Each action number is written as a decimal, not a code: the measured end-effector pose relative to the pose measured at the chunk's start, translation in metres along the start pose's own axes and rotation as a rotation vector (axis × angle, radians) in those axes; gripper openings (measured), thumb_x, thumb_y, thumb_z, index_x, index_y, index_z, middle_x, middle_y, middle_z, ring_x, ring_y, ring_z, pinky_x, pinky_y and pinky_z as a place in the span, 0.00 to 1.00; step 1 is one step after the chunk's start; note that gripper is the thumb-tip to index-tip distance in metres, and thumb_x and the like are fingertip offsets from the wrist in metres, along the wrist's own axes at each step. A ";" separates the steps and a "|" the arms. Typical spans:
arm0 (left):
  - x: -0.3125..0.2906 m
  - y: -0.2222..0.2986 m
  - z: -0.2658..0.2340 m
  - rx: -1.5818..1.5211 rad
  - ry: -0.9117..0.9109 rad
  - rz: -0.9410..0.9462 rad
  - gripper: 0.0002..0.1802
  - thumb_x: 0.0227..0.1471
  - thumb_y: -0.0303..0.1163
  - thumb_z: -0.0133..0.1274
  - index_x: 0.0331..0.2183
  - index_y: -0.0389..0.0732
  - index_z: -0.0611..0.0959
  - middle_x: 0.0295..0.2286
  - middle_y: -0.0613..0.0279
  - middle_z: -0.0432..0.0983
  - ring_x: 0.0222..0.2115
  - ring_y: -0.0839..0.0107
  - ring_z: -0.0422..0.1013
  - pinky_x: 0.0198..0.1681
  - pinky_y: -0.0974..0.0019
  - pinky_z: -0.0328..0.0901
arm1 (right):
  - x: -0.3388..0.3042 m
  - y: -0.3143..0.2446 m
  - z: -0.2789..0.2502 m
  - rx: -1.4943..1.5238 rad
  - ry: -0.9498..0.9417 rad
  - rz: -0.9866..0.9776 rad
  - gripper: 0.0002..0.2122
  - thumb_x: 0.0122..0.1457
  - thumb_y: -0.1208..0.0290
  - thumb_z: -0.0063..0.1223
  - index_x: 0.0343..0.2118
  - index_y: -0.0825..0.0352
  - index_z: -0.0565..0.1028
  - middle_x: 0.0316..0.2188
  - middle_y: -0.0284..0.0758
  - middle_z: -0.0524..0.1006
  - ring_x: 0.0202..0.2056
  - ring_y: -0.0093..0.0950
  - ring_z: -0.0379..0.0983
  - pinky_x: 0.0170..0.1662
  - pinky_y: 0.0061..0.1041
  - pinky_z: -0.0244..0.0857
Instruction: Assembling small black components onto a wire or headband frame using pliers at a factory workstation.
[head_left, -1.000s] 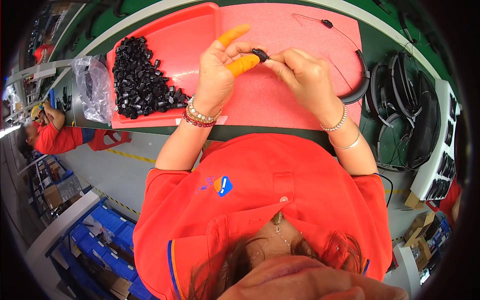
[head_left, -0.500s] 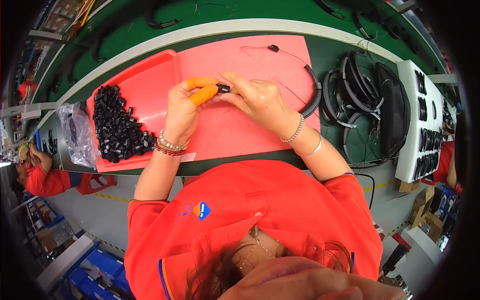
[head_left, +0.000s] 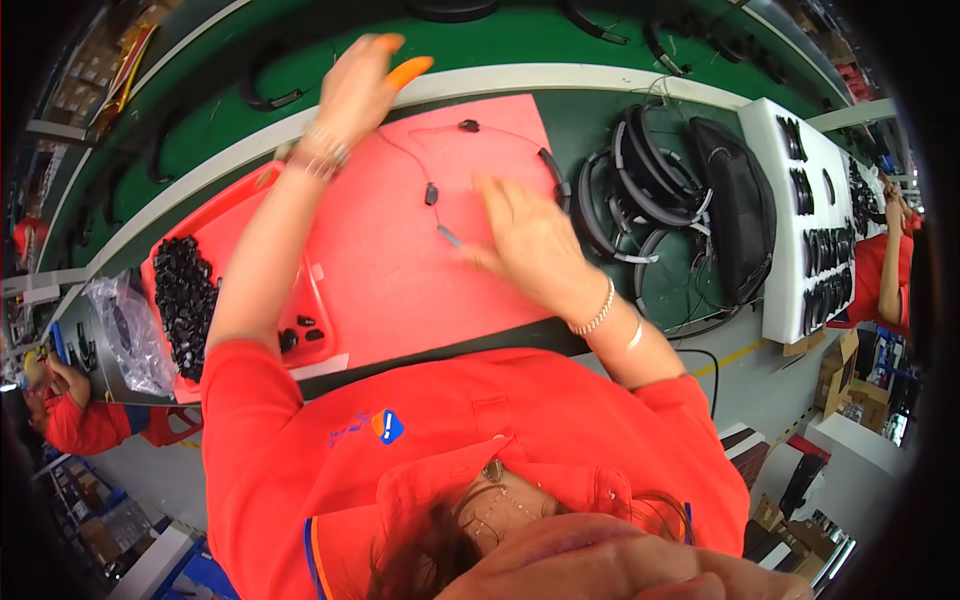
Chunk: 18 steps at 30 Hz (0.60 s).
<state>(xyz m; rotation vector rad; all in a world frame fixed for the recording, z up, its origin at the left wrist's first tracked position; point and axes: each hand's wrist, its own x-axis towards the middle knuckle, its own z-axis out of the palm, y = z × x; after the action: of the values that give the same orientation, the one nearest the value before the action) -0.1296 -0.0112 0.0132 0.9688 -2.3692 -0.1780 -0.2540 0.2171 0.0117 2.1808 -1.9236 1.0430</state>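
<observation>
a person in a red shirt (head_left: 300, 480) works at a dark green table (head_left: 595, 105), arms spread over a pink mat (head_left: 400, 300). the left hand (head_left: 357, 88), with orange finger covers (head_left: 410, 72) on two digits, reaches past the mat's far edge toward a green surface (head_left: 520, 45) where dark curved bands lie; whether it grasps anything cannot be told. the right hand (head_left: 533, 240) hovers over the mat, fingers spread and apparently holding nothing, its thumb close to the grey tip of a thin cable (head_left: 415, 155); contact there cannot be made out. a small black connector piece (head_left: 431, 194) sits along that cable, left of the right hand. a second black piece (head_left: 469, 126) lies farther up the mat, on a line running toward a black headband (head_left: 556, 180) at the mat's right edge. the left forearm crosses a red tray (head_left: 230, 225) containing a pile of small black parts (head_left: 185, 310), with a few loose in its near corner. a clear plastic bag (head_left: 130, 335) lies beside the tray. at right are stacked headbands (head_left: 650, 170), a black padded pouch (head_left: 735, 210) and a white foam tray (head_left: 785, 235) of dark parts.
</observation>
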 end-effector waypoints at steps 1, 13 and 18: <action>0.034 0.008 0.021 0.015 0.007 0.127 0.23 0.51 0.44 0.54 0.43 0.36 0.77 0.41 0.50 0.74 0.43 0.53 0.70 0.45 0.59 0.65 | -0.014 0.000 -0.005 -0.035 -0.186 -0.002 0.13 0.44 0.69 0.59 0.32 0.69 0.73 0.32 0.38 0.72 0.36 0.36 0.69 0.40 0.35 0.63; 0.195 0.097 0.161 0.113 -0.267 0.547 0.16 0.46 0.31 0.53 0.41 0.48 0.82 0.30 0.55 0.79 0.37 0.56 0.74 0.41 0.53 0.67 | -0.002 0.037 -0.033 -0.281 -0.308 -0.159 0.05 0.46 0.74 0.48 0.28 0.65 0.73 0.25 0.33 0.68 0.32 0.30 0.67 0.48 0.42 0.56; 0.152 0.053 0.024 -0.103 -0.131 0.418 0.13 0.48 0.33 0.52 0.36 0.38 0.81 0.32 0.48 0.75 0.36 0.52 0.71 0.41 0.57 0.66 | 0.079 0.103 -0.057 -0.606 -0.129 0.003 0.06 0.49 0.73 0.53 0.31 0.62 0.75 0.31 0.33 0.73 0.38 0.33 0.69 0.44 0.36 0.60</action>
<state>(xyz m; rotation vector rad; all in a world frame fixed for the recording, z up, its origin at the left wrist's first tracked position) -0.2624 -0.0777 0.0794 0.4101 -2.5931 -0.2039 -0.3717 0.1523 0.0563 1.9192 -1.9508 0.2549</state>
